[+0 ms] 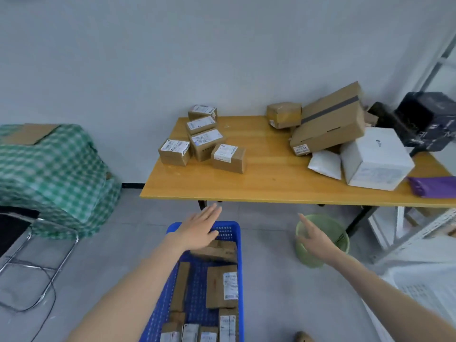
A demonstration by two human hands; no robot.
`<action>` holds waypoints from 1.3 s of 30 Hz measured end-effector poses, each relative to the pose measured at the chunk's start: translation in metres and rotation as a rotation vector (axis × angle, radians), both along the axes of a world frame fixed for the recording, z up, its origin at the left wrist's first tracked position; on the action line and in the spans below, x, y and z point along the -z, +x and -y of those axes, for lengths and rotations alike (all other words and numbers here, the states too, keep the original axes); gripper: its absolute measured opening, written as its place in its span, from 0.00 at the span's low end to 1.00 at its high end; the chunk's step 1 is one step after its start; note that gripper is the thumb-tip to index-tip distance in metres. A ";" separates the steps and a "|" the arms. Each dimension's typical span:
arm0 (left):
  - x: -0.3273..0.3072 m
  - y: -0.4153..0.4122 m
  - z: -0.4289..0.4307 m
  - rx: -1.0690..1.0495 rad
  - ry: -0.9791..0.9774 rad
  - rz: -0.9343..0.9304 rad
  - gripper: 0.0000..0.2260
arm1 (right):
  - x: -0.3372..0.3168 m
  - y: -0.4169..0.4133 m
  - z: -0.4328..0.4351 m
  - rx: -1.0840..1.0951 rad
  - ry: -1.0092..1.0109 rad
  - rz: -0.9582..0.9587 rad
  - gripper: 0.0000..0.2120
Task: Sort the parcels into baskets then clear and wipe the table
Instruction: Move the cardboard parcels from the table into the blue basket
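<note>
Left grip (199,228) outstretched, wooden table (266,174), grey floor (111,267)

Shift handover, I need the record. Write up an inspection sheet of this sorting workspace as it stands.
surface: wooden table, bare in the middle.
job's things: five small parcels at table left; mixed pile at right; blue basket on floor holding brown parcels.
clutter: green bin on floor near the table leg.
grips: left grip open over basket; right grip open near bin; both empty.
cables: thin dark cable looping on floor by chair.
surroundings: green-checked cloth, metal shelving, white basket.
</note>
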State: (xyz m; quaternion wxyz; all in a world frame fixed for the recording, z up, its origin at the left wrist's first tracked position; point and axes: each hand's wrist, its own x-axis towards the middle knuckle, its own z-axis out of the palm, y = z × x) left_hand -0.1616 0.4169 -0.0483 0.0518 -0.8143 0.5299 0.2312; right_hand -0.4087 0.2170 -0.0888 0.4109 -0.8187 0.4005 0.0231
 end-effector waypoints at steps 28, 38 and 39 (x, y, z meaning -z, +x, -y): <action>-0.091 -0.059 0.332 0.013 -0.033 -0.078 0.31 | -0.150 -0.064 0.317 0.078 -0.243 0.057 0.28; -0.059 0.037 0.475 0.135 -0.049 -0.173 0.31 | -0.138 0.035 0.435 0.193 -0.108 0.020 0.20; -0.055 0.053 0.487 0.133 -0.034 -0.182 0.31 | -0.133 0.048 0.447 0.211 -0.074 0.016 0.21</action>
